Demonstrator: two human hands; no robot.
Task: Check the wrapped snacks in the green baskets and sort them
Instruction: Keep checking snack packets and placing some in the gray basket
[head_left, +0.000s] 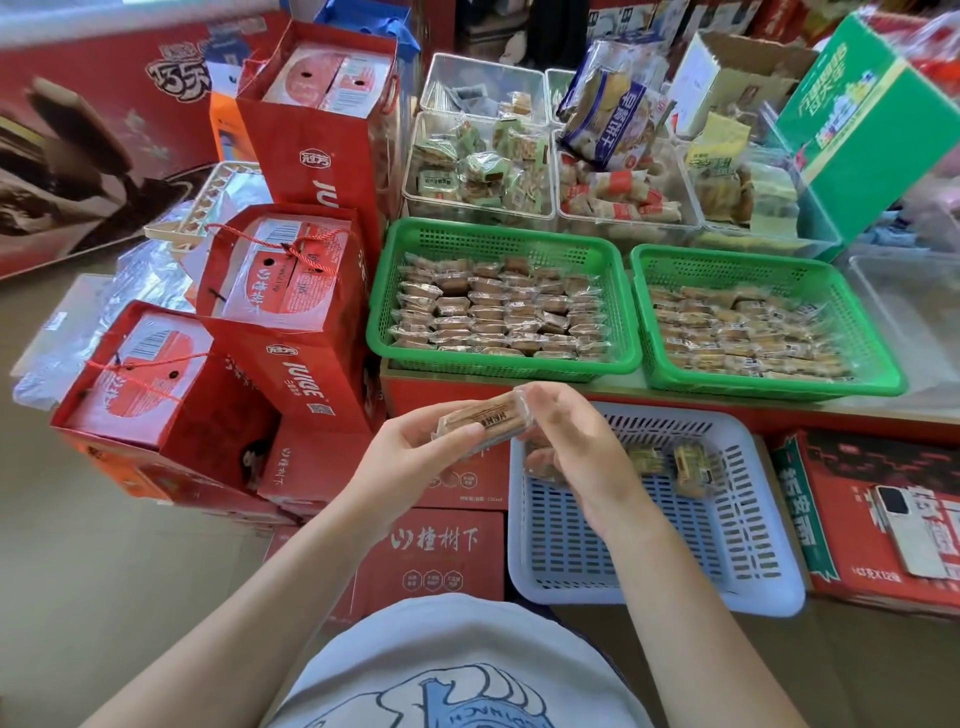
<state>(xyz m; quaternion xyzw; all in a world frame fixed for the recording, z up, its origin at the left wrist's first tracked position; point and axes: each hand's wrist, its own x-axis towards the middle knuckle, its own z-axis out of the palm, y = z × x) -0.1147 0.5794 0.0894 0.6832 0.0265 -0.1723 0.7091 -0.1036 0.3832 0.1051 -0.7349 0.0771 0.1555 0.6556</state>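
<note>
Nearest: one wrapped snack (480, 422) held up between both hands, in front of the chest. Left hand (415, 452) curled under its near-left end, thumb pressing on top; right hand (576, 452) with fingers (550, 402) bent round the far-right end. Check in progress, judging by the grip.

Just beyond, lower right: white slotted basket (753, 587) holding only a few sorted packets (688, 467), some partly hidden behind the right hand. Count unclear.

Farther, up on the tabletop: left green basket (498, 234) packed in tidy rows, right green basket (769, 267) also close to full. So barely started, bulk left to do.

Print on wrappers too small to read. Sorting criterion not evident. Clear bins (478, 208) behind, contents blurred.
</note>
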